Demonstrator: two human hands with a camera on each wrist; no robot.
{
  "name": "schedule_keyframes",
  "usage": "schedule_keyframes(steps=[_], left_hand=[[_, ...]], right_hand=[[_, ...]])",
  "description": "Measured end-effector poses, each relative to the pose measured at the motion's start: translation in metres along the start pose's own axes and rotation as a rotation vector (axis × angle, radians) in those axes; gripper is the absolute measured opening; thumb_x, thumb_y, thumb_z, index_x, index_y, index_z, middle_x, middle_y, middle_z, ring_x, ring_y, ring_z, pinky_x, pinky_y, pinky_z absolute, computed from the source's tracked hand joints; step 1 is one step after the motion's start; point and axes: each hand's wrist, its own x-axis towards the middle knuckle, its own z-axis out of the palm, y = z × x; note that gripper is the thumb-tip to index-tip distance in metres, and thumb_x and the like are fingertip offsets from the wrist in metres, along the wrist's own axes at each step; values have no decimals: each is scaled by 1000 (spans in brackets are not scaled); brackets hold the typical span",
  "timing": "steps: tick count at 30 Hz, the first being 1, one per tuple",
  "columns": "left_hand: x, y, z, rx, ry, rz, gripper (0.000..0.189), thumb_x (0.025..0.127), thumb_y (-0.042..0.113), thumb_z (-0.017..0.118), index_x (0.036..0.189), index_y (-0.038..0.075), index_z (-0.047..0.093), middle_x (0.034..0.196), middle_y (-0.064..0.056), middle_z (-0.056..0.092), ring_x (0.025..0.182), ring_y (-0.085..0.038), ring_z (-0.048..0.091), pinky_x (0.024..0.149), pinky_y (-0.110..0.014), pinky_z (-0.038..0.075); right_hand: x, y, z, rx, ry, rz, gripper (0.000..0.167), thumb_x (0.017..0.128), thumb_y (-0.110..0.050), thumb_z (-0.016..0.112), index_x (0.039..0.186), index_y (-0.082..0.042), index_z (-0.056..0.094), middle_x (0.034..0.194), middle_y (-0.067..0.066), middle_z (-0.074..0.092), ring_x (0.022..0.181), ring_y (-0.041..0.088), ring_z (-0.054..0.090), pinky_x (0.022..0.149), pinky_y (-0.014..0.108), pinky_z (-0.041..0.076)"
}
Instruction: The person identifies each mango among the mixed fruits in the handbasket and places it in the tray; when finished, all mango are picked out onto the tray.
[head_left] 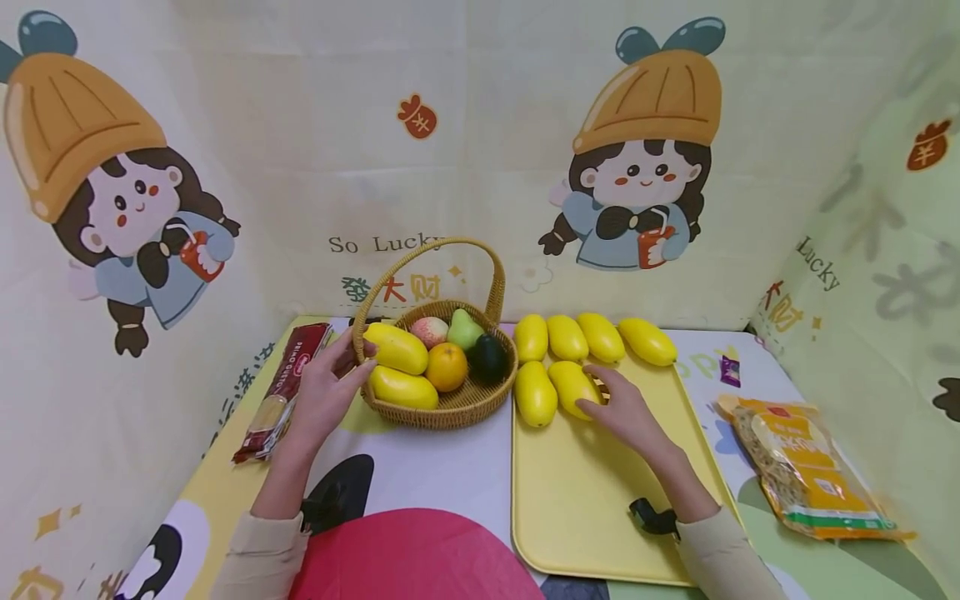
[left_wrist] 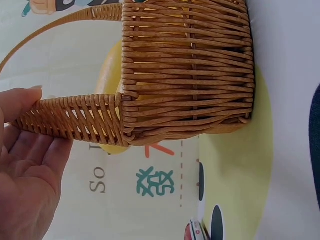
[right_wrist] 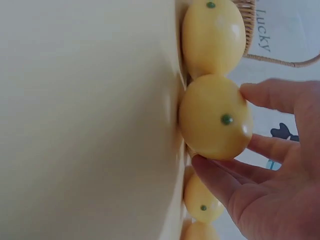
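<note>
The wicker basket stands at the back of the table, and the left hand holds the foot of its handle on the left side, thumb on one edge and fingers on the other. To the right of the basket lies a yellow tray bearing six mangoes. The right hand pinches one mango there, its thumb and fingers spread round the fruit's near end. This mango is the farther from the basket of the two in the front row; the nearer mango lies against it. Four more mangoes form a row behind them.

Inside the basket, two mangoes fill the left side, an orange sits between them and an avocado, and a peach and a pear rest at the back. A dark red packet lies left of the basket; well to its right, beyond the tray, are a purple-wrapped candy and an orange-and-clear bag.
</note>
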Motion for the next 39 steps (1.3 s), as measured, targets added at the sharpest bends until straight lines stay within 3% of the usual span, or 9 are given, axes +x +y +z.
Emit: schedule_keyframes(steps=[9, 16, 24, 33, 39], left_hand=[[-1, -3, -4, 3, 3, -4, 53, 97, 30, 66, 147, 27, 48, 119, -3, 68, 117, -19, 64, 95, -12, 50], [0, -3, -7, -5, 4, 8, 55, 96, 31, 66, 148, 22, 48, 119, -4, 68, 116, -19, 64, 94, -11, 50], [1, -3, -7, -26, 1, -17, 55, 96, 29, 66, 148, 24, 48, 120, -3, 68, 115, -18, 64, 93, -10, 50], [1, -3, 1, -70, 3, -21, 55, 95, 35, 67, 146, 25, 50, 121, -3, 69, 118, -18, 64, 94, -13, 51], [2, 1, 1, -59, 32, -14, 56, 93, 41, 67, 144, 24, 53, 120, -3, 70, 117, -18, 65, 94, -14, 52]], right_hand=[[5, -4, 7, 35, -1, 16, 61, 91, -24, 72, 142, -2, 49, 142, 21, 54, 128, 38, 53, 104, 54, 49], [10, -12, 5, 20, 27, -12, 60, 91, -25, 71, 143, -3, 49, 142, 20, 54, 127, 40, 52, 105, 56, 46], [23, -30, 13, 58, 52, -123, 54, 91, -22, 71, 140, -8, 53, 140, 15, 57, 128, 36, 52, 108, 56, 43], [40, -64, 33, 133, 58, -233, 51, 90, -21, 73, 137, -12, 56, 140, 7, 58, 130, 30, 52, 112, 53, 42], [52, -90, 53, 191, 14, -291, 50, 91, -24, 72, 138, -16, 57, 140, 2, 58, 133, 24, 51, 113, 49, 43]])
